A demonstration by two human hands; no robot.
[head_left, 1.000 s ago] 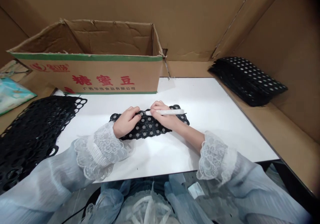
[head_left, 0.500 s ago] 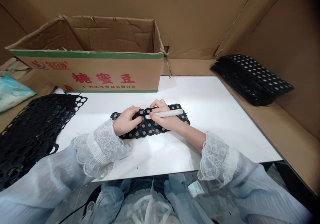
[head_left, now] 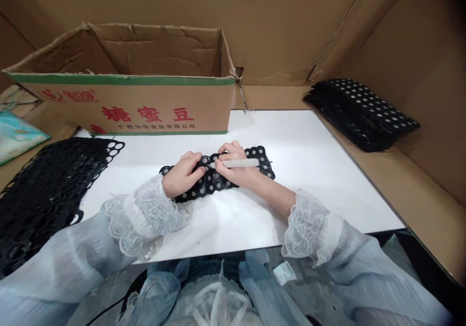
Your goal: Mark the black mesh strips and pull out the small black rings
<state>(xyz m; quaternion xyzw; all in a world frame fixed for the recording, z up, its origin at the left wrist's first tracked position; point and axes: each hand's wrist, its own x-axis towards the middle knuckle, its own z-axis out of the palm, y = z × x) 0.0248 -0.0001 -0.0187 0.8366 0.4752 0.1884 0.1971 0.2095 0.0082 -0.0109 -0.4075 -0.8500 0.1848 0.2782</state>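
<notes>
A black sheet with rows of pale round spots (head_left: 206, 184) lies on the white board, its middle slightly raised between my hands. My left hand (head_left: 182, 174) grips the sheet's left part, thumb on top and fingers curled at the far edge. My right hand (head_left: 235, 163) holds a white pen-like tool (head_left: 240, 163) between thumb and fingers. The tool's tip points left, at the sheet close to my left fingertips. Its exact contact with the sheet is too small to tell.
An open cardboard box (head_left: 145, 104) stands at the back left. Black perforated sheets (head_left: 47, 185) pile up at the left, beside a teal packet (head_left: 18, 134). A stack of black spotted sheets (head_left: 360, 115) lies back right. Cardboard walls surround the white board (head_left: 309, 171).
The tool has turned to lie more level in my right hand, and its tip has shifted slightly left. The sheet's middle is more bent. The whole view has moved a little.
</notes>
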